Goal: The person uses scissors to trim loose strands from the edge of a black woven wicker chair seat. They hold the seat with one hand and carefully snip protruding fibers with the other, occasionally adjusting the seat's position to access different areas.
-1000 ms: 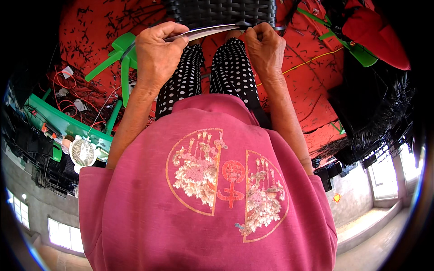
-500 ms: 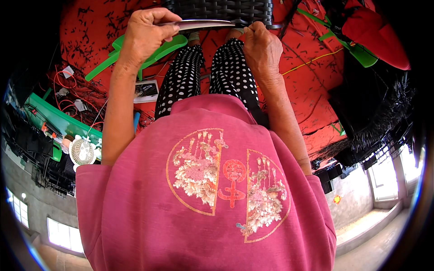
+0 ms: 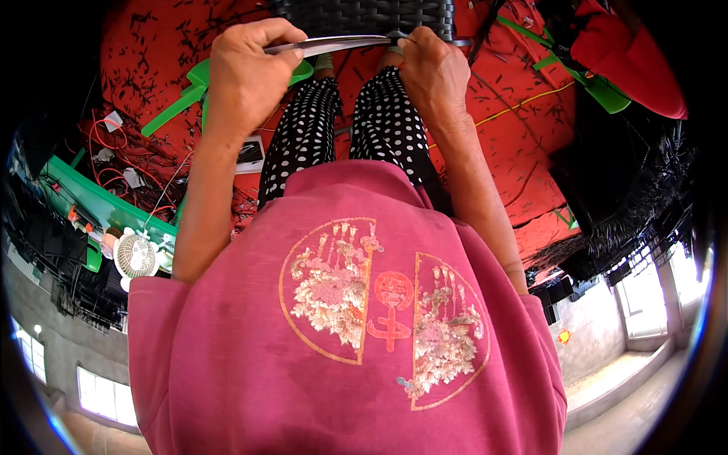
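A black woven panel (image 3: 364,15), plaited from flat plastic strips, is at the top edge, beyond my knees. My left hand (image 3: 254,72) pinches a shiny grey, flat strip-like piece (image 3: 345,42) between thumb and fingers. It tapers rightward along the weave's near edge; I cannot tell whether it is metal or plastic. By its thin end, my right hand (image 3: 437,72) is closed at the weave's edge. A short bit of black strip (image 3: 397,35) shows at its fingertips, and a dark end sticks out on the hand's other side. The pinch itself is partly hidden.
Black offcuts lie scattered over the red floor covering (image 3: 508,152). A green plastic object (image 3: 178,106) stands at the left, another with a red cover (image 3: 629,61) at the right. Bundled black strips (image 3: 644,189) are at the right, a small fan (image 3: 136,255) at the left.
My left hand has turned and come slightly lower and to the right, tilting the grey piece. The right hand has shifted a little left and up, still closed by the weave.
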Demonstrator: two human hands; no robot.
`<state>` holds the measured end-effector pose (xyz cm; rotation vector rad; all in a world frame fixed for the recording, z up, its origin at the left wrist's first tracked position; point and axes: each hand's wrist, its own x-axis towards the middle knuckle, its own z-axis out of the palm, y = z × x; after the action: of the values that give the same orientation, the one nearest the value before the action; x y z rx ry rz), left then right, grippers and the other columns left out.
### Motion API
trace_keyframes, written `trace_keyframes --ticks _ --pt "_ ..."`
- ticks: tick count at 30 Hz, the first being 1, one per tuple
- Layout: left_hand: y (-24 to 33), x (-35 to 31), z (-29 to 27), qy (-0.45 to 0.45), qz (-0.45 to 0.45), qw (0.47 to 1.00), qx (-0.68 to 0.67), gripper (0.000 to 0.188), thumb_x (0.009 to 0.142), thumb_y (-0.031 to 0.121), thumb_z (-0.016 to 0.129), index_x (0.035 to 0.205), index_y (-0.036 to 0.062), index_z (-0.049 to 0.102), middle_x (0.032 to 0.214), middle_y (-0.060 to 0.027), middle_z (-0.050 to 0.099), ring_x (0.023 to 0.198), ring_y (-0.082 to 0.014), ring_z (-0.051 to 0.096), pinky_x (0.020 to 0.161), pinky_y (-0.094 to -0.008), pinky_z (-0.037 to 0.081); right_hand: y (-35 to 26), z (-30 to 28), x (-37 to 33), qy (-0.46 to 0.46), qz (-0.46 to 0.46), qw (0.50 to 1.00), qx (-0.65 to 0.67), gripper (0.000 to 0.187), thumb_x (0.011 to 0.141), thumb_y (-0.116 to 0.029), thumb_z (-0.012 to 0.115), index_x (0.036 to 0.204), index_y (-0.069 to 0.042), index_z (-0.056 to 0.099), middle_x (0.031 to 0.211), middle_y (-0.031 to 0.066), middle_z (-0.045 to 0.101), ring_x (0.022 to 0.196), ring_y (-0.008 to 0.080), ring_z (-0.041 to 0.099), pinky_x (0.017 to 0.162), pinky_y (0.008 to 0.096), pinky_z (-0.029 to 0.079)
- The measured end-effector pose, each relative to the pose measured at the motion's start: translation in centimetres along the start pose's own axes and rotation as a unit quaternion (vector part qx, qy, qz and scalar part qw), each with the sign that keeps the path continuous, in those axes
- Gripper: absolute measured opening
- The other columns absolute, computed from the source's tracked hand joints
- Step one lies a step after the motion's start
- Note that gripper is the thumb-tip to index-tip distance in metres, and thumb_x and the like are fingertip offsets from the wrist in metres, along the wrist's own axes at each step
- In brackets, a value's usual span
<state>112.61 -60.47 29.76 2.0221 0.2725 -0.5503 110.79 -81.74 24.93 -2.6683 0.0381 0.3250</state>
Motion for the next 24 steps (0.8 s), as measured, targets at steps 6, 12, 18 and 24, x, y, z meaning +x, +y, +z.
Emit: trace_keyframes --ticks 6,12,18,24 --pt "-1.4 1.6 -0.7 -0.067 -0.068 0.99 -0.101 0.009 0.076 -0.002 0.063 0.084 -0.0004 0.067 0.067 -0.0001 0.062 0.056 -0.004 0.052 0.051 -0.0183 0.043 0.6 0.8 -0.7 0.042 -0.039 0.997 -0.043 0.019 0.083 -0.024 0.06 0.076 -0.007 0.061 0.064 0.0114 0.062 0.061 0.0302 0.062 0.056 0.0384 0.048" --pt "-0.5 1.2 -0.7 -0.044 -0.074 0.993 -0.078 0.011 0.075 -0.002 0.062 0.084 0.0 0.068 0.067 -0.0004 0.062 0.054 -0.0046 0.053 0.05 -0.0188 0.043 1.0 -0.2 -1.1 0.049 0.01 0.995 0.083 0.016 0.081 -0.021 0.061 0.075 -0.007 0.063 0.068 0.0132 0.063 0.064 0.0327 0.062 0.059 0.0421 0.048" --pt "-1.9 1.5 -0.1 -0.055 -0.029 0.997 -0.054 0.012 0.077 0.001 0.063 0.088 0.0021 0.068 0.07 0.0013 0.062 0.057 -0.0033 0.053 0.052 -0.0175 0.044 1.2 -0.7 0.0 0.026 0.002 0.999 0.047 0.016 0.08 -0.021 0.06 0.074 -0.007 0.064 0.065 0.0151 0.062 0.063 0.0353 0.061 0.06 0.0432 0.049" --pt "-3.2 4.1 1.3 -0.121 0.003 0.99 -0.073 0.009 0.08 0.002 0.063 0.088 0.0017 0.067 0.069 0.002 0.061 0.057 -0.0026 0.052 0.052 -0.0166 0.044 3.2 -1.0 -0.3 0.052 -0.009 0.999 0.005 0.016 0.08 -0.022 0.063 0.077 -0.006 0.065 0.063 0.0134 0.061 0.058 0.0309 0.06 0.058 0.0385 0.047"
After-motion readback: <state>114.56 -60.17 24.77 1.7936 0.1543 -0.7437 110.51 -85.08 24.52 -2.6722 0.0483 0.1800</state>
